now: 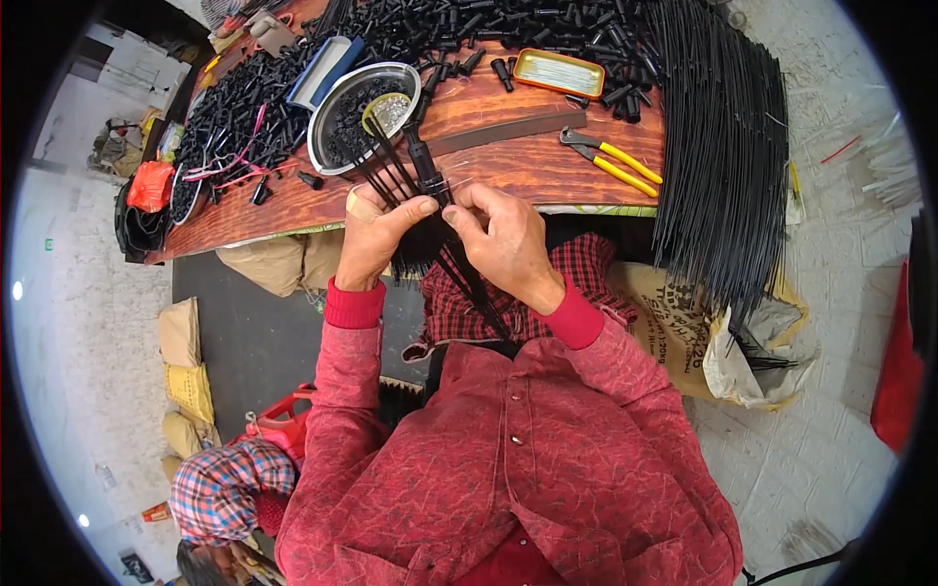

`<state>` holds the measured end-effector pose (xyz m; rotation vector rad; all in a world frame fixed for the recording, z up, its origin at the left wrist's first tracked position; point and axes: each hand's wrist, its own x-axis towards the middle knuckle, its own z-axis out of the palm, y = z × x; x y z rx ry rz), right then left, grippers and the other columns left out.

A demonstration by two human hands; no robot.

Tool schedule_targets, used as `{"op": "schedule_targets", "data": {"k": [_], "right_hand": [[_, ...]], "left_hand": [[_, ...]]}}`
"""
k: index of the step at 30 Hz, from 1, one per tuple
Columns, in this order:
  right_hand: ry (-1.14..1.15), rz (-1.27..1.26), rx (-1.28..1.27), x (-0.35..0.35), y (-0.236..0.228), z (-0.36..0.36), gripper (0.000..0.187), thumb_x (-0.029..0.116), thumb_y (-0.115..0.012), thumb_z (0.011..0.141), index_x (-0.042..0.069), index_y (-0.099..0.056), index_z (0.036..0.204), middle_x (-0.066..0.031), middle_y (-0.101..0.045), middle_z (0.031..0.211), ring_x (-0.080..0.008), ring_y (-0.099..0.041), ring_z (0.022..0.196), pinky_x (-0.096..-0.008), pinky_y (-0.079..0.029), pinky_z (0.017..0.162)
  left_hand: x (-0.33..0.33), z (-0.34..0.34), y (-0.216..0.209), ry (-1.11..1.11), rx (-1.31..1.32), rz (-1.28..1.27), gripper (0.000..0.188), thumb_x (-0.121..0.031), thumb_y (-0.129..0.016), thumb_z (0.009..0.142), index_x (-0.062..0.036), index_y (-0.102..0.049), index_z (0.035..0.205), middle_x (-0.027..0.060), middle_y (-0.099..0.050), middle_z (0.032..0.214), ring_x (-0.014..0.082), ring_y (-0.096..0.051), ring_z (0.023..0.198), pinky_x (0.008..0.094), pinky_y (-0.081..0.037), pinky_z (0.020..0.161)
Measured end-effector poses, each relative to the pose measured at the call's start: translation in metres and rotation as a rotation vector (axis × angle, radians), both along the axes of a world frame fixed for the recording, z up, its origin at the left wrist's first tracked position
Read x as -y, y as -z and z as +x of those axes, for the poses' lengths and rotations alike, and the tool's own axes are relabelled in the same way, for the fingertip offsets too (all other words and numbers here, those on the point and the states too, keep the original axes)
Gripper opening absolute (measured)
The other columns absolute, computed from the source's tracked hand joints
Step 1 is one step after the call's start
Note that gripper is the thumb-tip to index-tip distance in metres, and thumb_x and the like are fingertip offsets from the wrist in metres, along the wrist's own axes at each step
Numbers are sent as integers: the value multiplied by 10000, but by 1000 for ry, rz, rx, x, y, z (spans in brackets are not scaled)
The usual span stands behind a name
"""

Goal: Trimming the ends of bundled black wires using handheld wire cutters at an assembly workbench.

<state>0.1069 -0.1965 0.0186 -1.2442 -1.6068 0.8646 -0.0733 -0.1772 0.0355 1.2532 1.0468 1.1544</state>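
Note:
My left hand [376,230], with a tan plaster near the thumb, is closed around several thin black rods [464,278] that slant from above the table edge down toward my lap. A black tubular plastic fitting [422,161] stands up between my hands, with my left thumb at its lower end. Against that lower end, the thumb and fingers of my right hand [503,234] are pinched together. Whatever lies between those right fingertips is too small to make out.
Loose black fittings [381,34] heap across the wooden table [508,161]. A metal bowl [318,146] holds small black parts and a yellow dish [391,109]. Nearby are yellow-handled pliers [625,168], a tin [518,74] of thin pins and hanging black rods [718,146]. Another person [230,488] sits left.

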Motion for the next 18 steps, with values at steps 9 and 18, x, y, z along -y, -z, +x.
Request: {"op": "schedule_targets", "data": {"k": [9,18], "right_hand": [[-25,9,-64,-4,9,4,180,186,-665,915,14,-626,882,-101,-575,648,-184,-543,572,-340,-422,561],[-125,-140,-55,-20,15,6,270,222,-596,953,8,-551,794,-80,-506,619,-157,-467,575,-332,-397,572]], "left_hand": [[-9,0,6,4,49,-6,347,15,-775,795,-12,-670,1125,27,-719,972,103,-672,858,255,-550,786],[-13,-3,11,3,13,-26,328,24,-747,814,14,-672,1134,60,-728,1005,132,-684,868,269,-543,802]]}}
